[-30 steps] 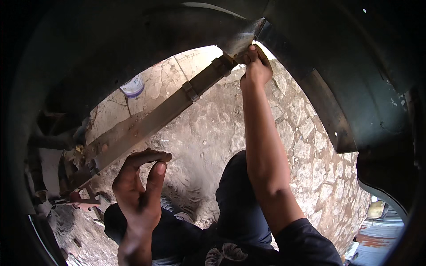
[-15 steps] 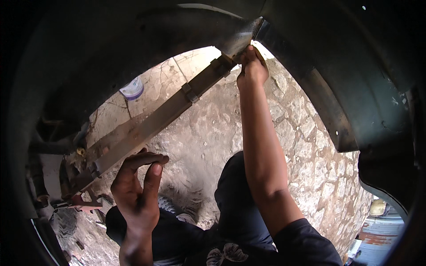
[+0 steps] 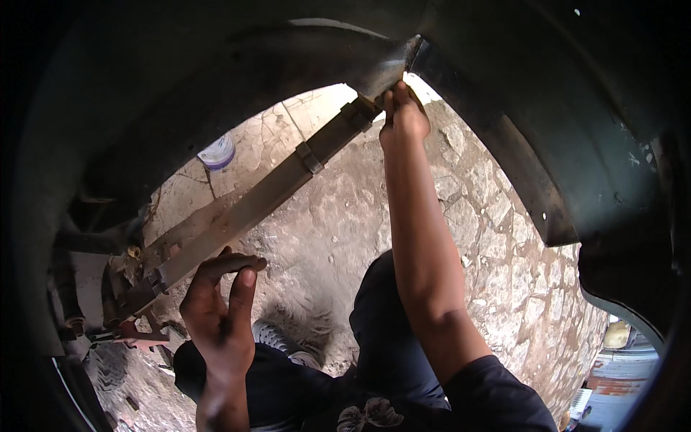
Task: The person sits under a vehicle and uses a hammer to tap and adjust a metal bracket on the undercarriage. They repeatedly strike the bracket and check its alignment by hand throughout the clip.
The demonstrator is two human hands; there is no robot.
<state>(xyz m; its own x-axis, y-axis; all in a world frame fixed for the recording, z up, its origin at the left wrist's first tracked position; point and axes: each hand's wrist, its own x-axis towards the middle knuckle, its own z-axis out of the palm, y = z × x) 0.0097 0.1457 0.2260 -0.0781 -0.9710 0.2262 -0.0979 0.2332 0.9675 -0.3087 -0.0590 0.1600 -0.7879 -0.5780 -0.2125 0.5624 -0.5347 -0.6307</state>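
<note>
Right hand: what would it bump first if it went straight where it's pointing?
The right hand would probably meet the metal corner just past its fingertips; they may touch it now, but depth is unclear.

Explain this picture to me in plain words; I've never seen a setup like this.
There is no robot here, only a person's two bare hands. The view comes from a wide fisheye camera on the person's head, looking down, so straight edges bend near the rim. A dark, curved panel frames the scene. Within that frame, a long metal bar slants across the view. Below is rough, stony ground, and a white and purple tub stands farther off. The right hand reaches up near the bar's upper end; what its fingers grip, if anything, is hidden. The left hand is raised, fingers curled toward the thumb; nothing clearly shows in its grip.
</note>
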